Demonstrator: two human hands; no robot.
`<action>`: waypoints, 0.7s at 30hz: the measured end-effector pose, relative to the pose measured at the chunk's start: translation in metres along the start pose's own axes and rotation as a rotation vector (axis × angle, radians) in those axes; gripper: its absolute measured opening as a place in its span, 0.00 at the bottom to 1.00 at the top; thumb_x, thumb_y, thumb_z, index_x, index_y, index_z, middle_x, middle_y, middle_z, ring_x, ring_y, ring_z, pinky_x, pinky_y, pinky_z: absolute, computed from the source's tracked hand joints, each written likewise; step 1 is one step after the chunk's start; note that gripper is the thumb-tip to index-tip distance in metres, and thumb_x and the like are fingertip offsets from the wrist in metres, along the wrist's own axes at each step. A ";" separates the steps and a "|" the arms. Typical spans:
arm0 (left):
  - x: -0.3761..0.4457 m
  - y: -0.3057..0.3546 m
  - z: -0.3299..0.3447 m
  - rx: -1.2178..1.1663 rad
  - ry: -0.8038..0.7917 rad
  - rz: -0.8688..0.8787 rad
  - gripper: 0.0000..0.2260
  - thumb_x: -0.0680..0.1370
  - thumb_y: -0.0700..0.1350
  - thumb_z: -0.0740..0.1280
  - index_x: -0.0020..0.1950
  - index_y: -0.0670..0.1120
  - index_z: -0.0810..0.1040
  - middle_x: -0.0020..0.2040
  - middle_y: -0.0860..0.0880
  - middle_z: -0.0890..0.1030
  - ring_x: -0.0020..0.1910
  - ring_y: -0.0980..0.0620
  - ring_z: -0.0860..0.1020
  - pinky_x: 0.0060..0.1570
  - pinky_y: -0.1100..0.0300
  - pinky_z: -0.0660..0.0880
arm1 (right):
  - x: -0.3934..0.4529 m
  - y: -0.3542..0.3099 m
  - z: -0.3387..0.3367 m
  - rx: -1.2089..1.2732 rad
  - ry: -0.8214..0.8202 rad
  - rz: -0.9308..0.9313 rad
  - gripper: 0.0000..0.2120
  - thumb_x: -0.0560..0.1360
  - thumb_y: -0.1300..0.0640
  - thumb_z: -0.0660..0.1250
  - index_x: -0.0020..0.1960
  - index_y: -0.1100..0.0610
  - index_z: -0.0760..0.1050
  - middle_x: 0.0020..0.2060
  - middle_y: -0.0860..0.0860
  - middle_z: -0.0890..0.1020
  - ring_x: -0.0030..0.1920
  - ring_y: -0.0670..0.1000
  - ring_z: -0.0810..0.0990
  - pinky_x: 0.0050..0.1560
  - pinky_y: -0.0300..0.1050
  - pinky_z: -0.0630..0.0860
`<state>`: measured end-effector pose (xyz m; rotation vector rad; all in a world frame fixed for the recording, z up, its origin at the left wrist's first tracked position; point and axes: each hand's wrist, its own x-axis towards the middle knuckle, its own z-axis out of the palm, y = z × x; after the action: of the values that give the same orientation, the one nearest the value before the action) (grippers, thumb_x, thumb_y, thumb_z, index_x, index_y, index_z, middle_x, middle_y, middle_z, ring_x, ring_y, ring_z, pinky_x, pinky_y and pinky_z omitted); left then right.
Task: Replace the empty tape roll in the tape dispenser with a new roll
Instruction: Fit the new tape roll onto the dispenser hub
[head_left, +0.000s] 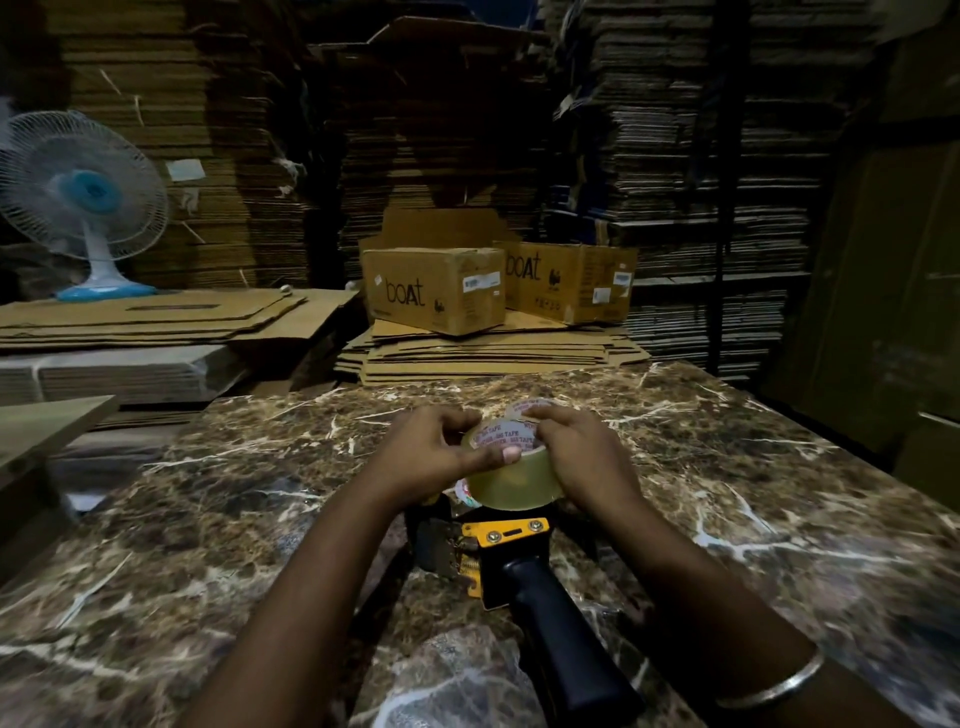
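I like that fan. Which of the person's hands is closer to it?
Left. The left hand grips the tape roll on the side toward the fan, which stands far off to the left. The right hand holds the roll's other side, farther away.

Left carton (434, 288): "boAt", black lettering on its side.
Right carton (566, 280): "boAt", same lettering.
Tape roll (511, 470) core: red print, "TAPE" readable; remainder illegible.

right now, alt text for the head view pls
Both hands, left hand and right hand, grip a clear roll of packing tape above a yellow-and-black tape dispenser lying on a brown marble table; stacked cardboard sits behind.
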<state>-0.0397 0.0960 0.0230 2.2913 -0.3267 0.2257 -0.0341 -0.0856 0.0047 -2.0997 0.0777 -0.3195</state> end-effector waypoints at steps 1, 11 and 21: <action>0.000 0.000 -0.002 -0.003 -0.021 -0.003 0.41 0.63 0.65 0.76 0.70 0.44 0.77 0.67 0.46 0.80 0.62 0.50 0.79 0.59 0.56 0.77 | 0.000 0.000 0.000 0.002 0.005 -0.006 0.16 0.76 0.46 0.61 0.60 0.39 0.81 0.61 0.45 0.82 0.56 0.53 0.79 0.59 0.55 0.77; 0.005 0.000 -0.013 -0.005 -0.199 -0.016 0.44 0.61 0.67 0.76 0.71 0.43 0.75 0.69 0.49 0.78 0.62 0.51 0.79 0.61 0.49 0.79 | -0.001 0.003 -0.001 0.021 -0.001 -0.092 0.16 0.79 0.52 0.64 0.64 0.47 0.82 0.60 0.50 0.84 0.51 0.51 0.79 0.47 0.44 0.76; 0.012 0.020 -0.002 0.048 -0.219 -0.036 0.39 0.67 0.61 0.77 0.73 0.44 0.73 0.72 0.48 0.75 0.63 0.51 0.76 0.62 0.53 0.75 | 0.000 0.016 -0.005 0.124 -0.003 -0.093 0.15 0.78 0.56 0.61 0.60 0.51 0.83 0.58 0.56 0.83 0.54 0.55 0.81 0.54 0.53 0.80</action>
<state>-0.0347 0.0822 0.0418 2.3724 -0.3943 -0.0374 -0.0339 -0.0986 -0.0066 -1.9846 -0.0405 -0.3677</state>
